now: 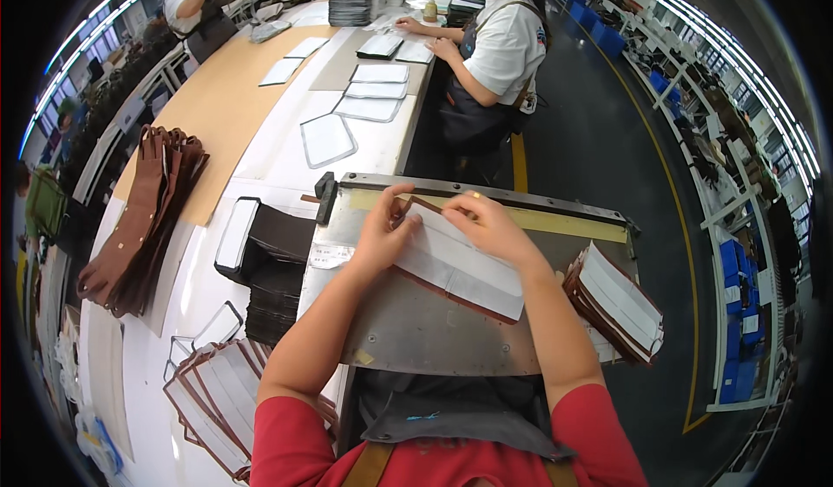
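A white rectangular panel with brown leather edging (464, 266) lies slantwise over a grey metal work plate (416, 339) in front of me. My left hand (388, 228) grips its far left corner between thumb and fingers. Along the same far edge, my right hand (488, 225) pinches the brown border with bent fingertips. The fingers partly cover that edge. To the right of the plate leans a stack of similar brown-edged panels (616, 300). A bar with screws (486, 190) runs along the plate's far side, above a yellowish strip (573, 225).
Dark panels (282, 235) are piled left of the plate. More brown-edged pieces (221, 392) lie at lower left. Brown leather straps (143, 218) rest on the long table (252, 153). A co-worker (499, 45) stands beyond the plate. Blue bins (737, 313) line shelves at right.
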`<state>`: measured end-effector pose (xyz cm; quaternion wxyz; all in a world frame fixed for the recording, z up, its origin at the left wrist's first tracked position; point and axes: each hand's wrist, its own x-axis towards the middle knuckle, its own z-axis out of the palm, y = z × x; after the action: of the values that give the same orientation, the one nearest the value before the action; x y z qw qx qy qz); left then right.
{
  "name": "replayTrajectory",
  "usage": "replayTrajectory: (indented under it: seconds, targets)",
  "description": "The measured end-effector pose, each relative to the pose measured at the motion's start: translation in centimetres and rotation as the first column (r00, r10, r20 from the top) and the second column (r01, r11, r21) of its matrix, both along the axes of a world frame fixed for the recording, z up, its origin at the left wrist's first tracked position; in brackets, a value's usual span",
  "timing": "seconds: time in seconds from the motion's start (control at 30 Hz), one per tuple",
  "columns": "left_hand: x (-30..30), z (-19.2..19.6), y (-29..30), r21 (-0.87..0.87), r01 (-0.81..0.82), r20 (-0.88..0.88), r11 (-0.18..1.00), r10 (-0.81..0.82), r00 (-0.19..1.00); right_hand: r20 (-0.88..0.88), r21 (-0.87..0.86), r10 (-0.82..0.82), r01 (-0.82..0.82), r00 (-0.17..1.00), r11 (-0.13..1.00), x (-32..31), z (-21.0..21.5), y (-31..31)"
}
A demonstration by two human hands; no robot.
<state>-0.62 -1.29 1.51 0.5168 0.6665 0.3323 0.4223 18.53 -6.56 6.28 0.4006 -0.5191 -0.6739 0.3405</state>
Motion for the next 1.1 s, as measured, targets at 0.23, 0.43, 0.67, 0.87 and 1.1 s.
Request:
replayTrajectory:
  seconds: [0.23, 0.43, 0.67, 0.87, 1.1]
  targets:
    - [0.0, -0.1, -0.2, -0.047, -0.011, 0.139, 0.999, 0.018, 0.990, 0.132, 0.079, 0.039, -0.050, 0.990, 0.996, -1.5, -0.4, 3.0]
    - [-1.8, 0.1, 1.9, -0.169, -0.153, 0.138, 0.974, 0.177, 0.975, -0.026, -0.348, -0.161, 0.142, 0.987, 0.927, 6.0, -1.6, -1.2]
    - [-2.4, -0.3, 2.7, -0.225, -0.203, 0.057, 0.953, 0.220, 0.974, -0.182, -0.446, -0.356, 0.246, 0.916, 0.860, 7.6, -2.4, -4.5]
    - [-2.6, -0.9, 3.2, -0.257, -0.196, 0.103, 0.946, 0.229, 0.968, -0.184, -0.301, -0.271, 0.208, 0.945, 0.931, 7.5, -3.0, -5.1]
    - [-2.5, -0.3, 2.9, -0.340, -0.138, 0.171, 0.930, 0.206, 0.964, -0.050, -0.064, -0.337, 0.333, 0.940, 0.941, 5.1, -2.3, -5.4]
